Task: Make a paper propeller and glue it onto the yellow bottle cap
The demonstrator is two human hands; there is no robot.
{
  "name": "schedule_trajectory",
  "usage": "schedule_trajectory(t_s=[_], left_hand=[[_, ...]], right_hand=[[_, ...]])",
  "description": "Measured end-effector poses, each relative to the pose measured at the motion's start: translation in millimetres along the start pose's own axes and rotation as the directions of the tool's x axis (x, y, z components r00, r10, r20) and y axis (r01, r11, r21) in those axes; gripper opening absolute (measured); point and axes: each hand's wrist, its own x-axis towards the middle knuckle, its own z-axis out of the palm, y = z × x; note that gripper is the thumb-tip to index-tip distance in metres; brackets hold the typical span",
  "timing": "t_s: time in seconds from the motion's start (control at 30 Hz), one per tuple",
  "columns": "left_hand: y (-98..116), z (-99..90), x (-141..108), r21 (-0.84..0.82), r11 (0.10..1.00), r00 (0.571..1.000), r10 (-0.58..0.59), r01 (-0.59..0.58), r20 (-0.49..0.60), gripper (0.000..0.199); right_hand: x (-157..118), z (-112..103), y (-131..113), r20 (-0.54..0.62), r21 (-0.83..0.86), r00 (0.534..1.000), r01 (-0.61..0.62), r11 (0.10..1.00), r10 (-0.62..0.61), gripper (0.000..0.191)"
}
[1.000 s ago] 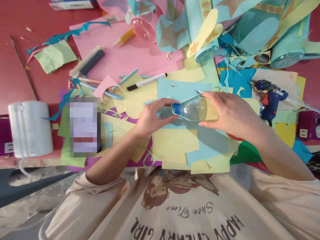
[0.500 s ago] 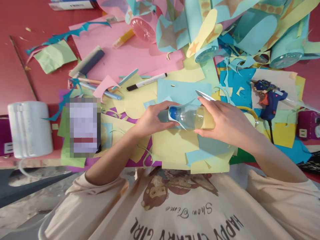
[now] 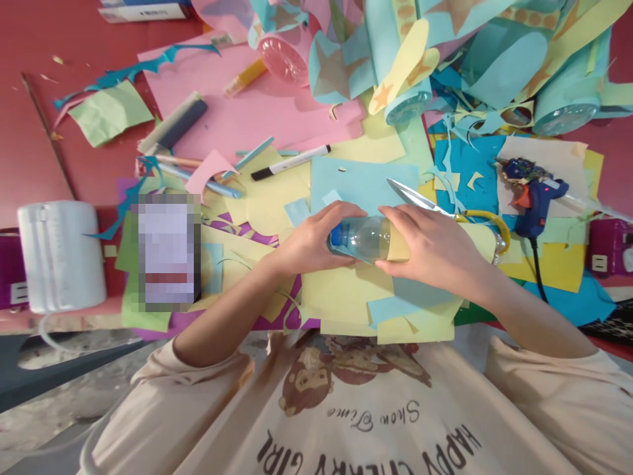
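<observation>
A clear plastic bottle (image 3: 366, 237) with a blue cap lies on its side between my hands, its lower part wrapped in pale yellow paper. My left hand (image 3: 321, 241) curls round the cap end and a piece of blue paper there. Around the yellow-wrapped body closes my right hand (image 3: 430, 241). Open-bladed scissors (image 3: 482, 218) with yellow handles lie just beyond my right hand, partly hidden by it. Beneath the bottle are sheets of yellow paper (image 3: 346, 297), and a light blue sheet (image 3: 361, 178) is behind it.
A blue glue gun (image 3: 534, 204) rests at the right. Paper-covered bottles (image 3: 568, 99) stand at the back right. A marker (image 3: 291, 163) lies behind my left hand. On the left are a blurred-out phone (image 3: 168, 251), a white case (image 3: 62, 254) and crumpled green paper (image 3: 109, 112).
The blue paper round the bottle's neck has moved down and in under my left hand. My right hand has shifted slightly, and more of the scissors shows.
</observation>
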Motion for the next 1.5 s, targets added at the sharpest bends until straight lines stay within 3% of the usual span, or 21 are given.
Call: schedule_trajectory(t_s=[0.2,0.4,0.7,1.03,1.2,1.33,1.5], left_hand=[[4,1.7,-1,0.006,1.0,1.0,-0.021,0.021,0.006,0.061],[3,2.6,-1,0.017,0.998,0.997,-0.069,0.068,0.018,0.064],[3,3.2,0,0.008,0.999,0.999,-0.043,0.043,0.012,0.061],[5,-0.7,0,-0.009,0.997,0.994,-0.073,0.074,0.079,0.058],[5,-0.2,-1,0.009,0.997,0.993,-0.082,0.081,0.083,0.059],[4,0.1,-2,0.01,0.997,0.993,-0.084,0.083,0.082,0.06],[3,0.2,-1,-0.001,0.998,0.995,-0.065,0.065,0.071,0.059]], right_hand=[[0,1,0,0.02,0.004,1.0,-0.012,1.0,0.012,0.06],[1,4,-1,0.015,-0.013,1.0,-0.012,1.0,0.012,0.082],[4,5,-4,0.01,-0.055,1.0,-0.004,0.998,0.005,0.058],[2,7,-3,-0.036,-0.057,0.999,0.0,0.998,-0.002,0.057],[2,10,-3,-0.045,-0.086,0.999,0.003,0.996,-0.007,0.07],[3,10,-4,-0.026,-0.139,1.0,0.004,0.99,-0.008,0.076],[5,10,-5,0.016,-0.163,1.0,0.009,0.987,-0.007,0.071]])
